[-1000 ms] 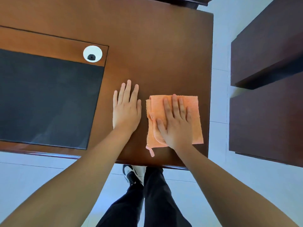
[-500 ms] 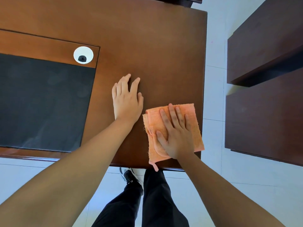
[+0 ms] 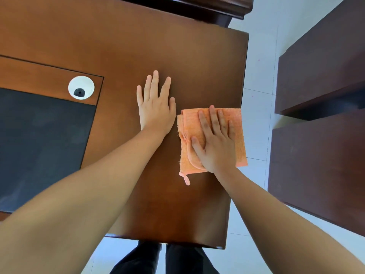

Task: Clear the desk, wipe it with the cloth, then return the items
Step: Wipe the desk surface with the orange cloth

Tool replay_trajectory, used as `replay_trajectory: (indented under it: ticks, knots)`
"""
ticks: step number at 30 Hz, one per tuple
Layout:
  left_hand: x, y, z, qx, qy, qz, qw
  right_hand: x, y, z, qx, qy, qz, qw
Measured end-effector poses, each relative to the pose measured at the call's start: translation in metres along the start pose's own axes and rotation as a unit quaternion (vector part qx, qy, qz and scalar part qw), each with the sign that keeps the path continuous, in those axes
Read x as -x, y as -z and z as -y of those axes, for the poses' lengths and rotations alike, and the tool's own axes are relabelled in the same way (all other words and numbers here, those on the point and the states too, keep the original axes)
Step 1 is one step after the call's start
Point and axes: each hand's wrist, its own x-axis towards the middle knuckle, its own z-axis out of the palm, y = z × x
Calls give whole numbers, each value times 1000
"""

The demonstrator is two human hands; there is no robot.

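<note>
A folded orange cloth (image 3: 240, 135) lies flat on the brown wooden desk (image 3: 197, 62), close to its right edge, with a small loop hanging from its near left corner. My right hand (image 3: 215, 143) presses flat on the cloth with straight, spread fingers. My left hand (image 3: 156, 107) rests palm down on the bare wood just left of the cloth, fingers straight.
A dark inlaid mat (image 3: 43, 139) covers the desk's left part, with a white round cable grommet (image 3: 81, 87) at its far right corner. Dark wooden cabinets (image 3: 324, 76) stand to the right across a strip of white tiled floor (image 3: 256, 76). My legs show below the near edge.
My right hand has slid the cloth away from the desk's near edge, farther onto the top. My left hand's fingers have flattened on the wood. The view has shifted.
</note>
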Motion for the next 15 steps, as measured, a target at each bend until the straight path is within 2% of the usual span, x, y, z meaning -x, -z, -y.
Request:
replay_trajectory:
  ticks: [5, 15]
  knots:
    - [-52, -9, -8, -17, 19, -6, 1000, -64, 0, -19, -3, 4, -5, 1000]
    - [-63, -24, -8, -2, 45, -21, 999, -207, 4, -45, -6, 19, -5, 1000]
